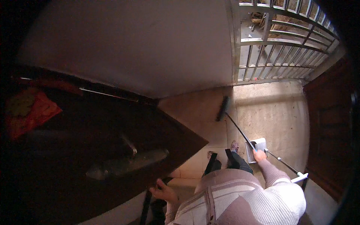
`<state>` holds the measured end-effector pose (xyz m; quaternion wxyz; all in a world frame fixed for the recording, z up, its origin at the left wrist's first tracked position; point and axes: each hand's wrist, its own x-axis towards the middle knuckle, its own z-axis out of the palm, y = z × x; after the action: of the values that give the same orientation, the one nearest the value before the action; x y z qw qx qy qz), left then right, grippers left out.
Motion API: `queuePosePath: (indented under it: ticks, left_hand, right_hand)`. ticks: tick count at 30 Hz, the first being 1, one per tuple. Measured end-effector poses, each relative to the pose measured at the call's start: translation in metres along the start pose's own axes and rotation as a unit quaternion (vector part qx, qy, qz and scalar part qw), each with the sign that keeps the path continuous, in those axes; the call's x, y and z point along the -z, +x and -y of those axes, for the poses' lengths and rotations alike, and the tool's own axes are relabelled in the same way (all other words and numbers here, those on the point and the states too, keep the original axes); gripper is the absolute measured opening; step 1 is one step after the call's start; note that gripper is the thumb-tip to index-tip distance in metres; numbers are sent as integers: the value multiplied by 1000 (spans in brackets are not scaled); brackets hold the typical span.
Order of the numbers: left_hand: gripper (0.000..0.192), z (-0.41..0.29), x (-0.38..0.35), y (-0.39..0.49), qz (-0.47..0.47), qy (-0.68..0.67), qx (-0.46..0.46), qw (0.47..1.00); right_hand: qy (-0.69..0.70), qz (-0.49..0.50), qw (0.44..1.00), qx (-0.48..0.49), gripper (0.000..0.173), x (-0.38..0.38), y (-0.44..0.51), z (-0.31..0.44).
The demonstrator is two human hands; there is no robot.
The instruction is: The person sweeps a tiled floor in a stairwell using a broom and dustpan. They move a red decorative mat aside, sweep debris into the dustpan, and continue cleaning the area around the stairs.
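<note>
My right hand (260, 155) is closed on the dark handle of a broom (239, 128), whose dark bristle head lies away from me over the floor tiles. Just under that hand stands a white and grey dustpan (262, 143) on the floor, with a long jointed pole leaning toward the lower right. My left hand (164, 191) is held near the edge of a dark table, fingers apart, with nothing visible in it. Whether it touches the table edge I cannot tell.
The dark tabletop (112, 152) fills the left, bearing a clear plastic-looking item (129, 166) and a red patterned piece (42, 112). A barred metal gate (275, 56) stands at the upper right, a pale wall (140, 45) at the upper left, a dark wooden door (329, 126) at the right.
</note>
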<state>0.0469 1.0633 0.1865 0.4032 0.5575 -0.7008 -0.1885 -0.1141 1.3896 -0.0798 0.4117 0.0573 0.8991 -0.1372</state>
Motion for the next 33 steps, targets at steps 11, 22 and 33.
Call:
queuePosePath:
  ticks: [11,22,33]
  left_hand:
    - [21,-89,-121,1,82,-65,-188,977]
    - [20,-194,-225,-1,92,-43,-318,943]
    - [29,-227,-309,20,87,-81,-459,880]
  right_hand:
    - [-61,31,998,-13,37,63,163,145]
    - [153,-35,957,-245,46,24,90,-61]
    - [207,-123,939,-245,42,-16,-21,-16]
